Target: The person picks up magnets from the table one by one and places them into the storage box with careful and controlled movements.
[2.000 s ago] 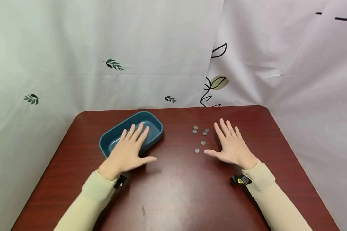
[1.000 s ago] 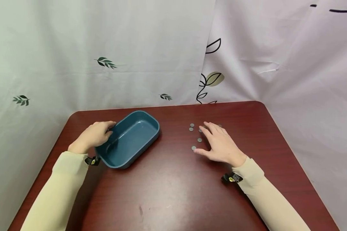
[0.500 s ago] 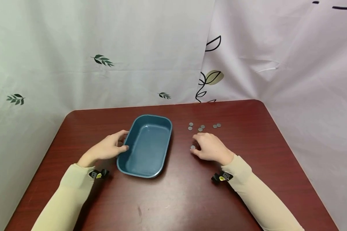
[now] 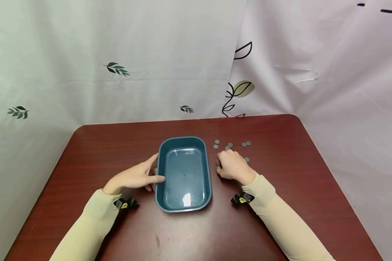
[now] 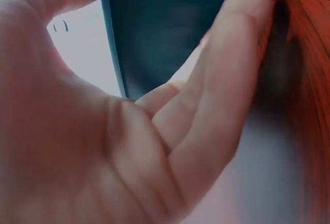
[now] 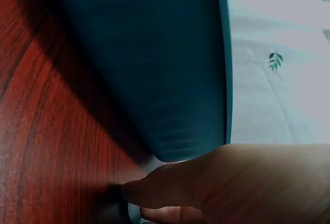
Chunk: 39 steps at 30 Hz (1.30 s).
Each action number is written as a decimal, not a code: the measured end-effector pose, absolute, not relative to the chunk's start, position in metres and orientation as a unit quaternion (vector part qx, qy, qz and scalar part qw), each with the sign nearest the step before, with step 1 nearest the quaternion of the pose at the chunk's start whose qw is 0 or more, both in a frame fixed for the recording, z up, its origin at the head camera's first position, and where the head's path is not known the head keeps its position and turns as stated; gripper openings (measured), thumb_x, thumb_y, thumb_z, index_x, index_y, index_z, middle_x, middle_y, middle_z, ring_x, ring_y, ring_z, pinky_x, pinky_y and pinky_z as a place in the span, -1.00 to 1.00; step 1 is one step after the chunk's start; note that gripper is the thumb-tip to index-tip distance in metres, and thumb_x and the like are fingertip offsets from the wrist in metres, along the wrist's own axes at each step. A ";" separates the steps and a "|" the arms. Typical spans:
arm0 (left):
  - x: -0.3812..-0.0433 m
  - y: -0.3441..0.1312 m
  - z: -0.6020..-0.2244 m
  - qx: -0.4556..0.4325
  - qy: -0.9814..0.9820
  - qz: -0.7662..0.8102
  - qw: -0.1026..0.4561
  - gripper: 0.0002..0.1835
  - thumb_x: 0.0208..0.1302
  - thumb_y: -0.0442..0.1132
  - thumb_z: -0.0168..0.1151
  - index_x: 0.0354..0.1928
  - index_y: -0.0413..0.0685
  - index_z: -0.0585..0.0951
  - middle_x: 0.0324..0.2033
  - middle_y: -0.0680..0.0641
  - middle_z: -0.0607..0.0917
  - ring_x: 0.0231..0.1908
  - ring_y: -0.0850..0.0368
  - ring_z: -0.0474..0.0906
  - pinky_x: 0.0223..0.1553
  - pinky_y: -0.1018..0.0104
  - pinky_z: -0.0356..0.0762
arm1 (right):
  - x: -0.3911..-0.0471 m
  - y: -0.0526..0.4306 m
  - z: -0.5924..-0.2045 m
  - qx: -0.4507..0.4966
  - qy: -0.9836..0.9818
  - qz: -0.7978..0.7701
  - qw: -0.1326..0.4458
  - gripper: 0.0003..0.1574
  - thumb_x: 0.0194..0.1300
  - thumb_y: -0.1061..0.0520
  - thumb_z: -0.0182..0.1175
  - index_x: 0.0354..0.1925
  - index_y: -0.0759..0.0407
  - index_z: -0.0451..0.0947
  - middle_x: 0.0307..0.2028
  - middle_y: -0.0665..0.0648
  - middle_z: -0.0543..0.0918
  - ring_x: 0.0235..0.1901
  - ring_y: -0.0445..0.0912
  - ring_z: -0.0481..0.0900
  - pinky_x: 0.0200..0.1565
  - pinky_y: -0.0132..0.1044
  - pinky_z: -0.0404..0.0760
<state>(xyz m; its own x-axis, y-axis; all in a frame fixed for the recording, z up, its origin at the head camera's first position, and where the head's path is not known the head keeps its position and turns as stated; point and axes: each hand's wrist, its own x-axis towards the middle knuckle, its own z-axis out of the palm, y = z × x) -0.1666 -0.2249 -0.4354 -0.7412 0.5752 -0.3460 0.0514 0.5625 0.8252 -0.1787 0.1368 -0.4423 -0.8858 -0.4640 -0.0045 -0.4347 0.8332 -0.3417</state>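
Note:
A dark blue rectangular tray [image 4: 184,174] lies in the middle of the table, its long sides running away from me. My left hand [image 4: 134,177] grips its left wall, thumb over the rim and fingers along the outside. In the left wrist view the bent fingers [image 5: 227,53] lie against the outer wall. Right of the tray, my right hand [image 4: 234,166] is low on the table with thumb and fingers pinching a small grey coin [image 6: 134,213], mostly hidden by the fingers. Several similar coins [image 4: 217,142] lie flat just beyond that hand, and one coin [image 4: 246,159] sits beside it.
The red-brown wooden table [image 4: 189,235] has rounded far corners. A white curtain [image 4: 150,94] with leaf prints hangs right behind its far edge and along the sides. Small wrist cameras [image 4: 243,198] hang under both cuffs.
My left hand has gone from hovering over the tray to gripping its left wall. The tray has slid right and turned straight. My right hand has moved left and curled round a coin.

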 end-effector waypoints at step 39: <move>-0.179 -0.209 -0.441 0.220 0.787 0.458 0.350 0.19 0.41 -0.25 0.28 0.63 0.41 -0.46 0.36 -0.32 0.36 -0.29 -0.05 0.70 -0.30 0.02 0.79 | -0.202 0.132 -0.406 -0.265 0.919 -0.287 -0.048 -0.82 -0.03 0.17 0.49 -0.43 0.02 0.65 -0.48 -0.04 0.62 -0.47 -0.22 0.57 -0.34 -0.31 0.60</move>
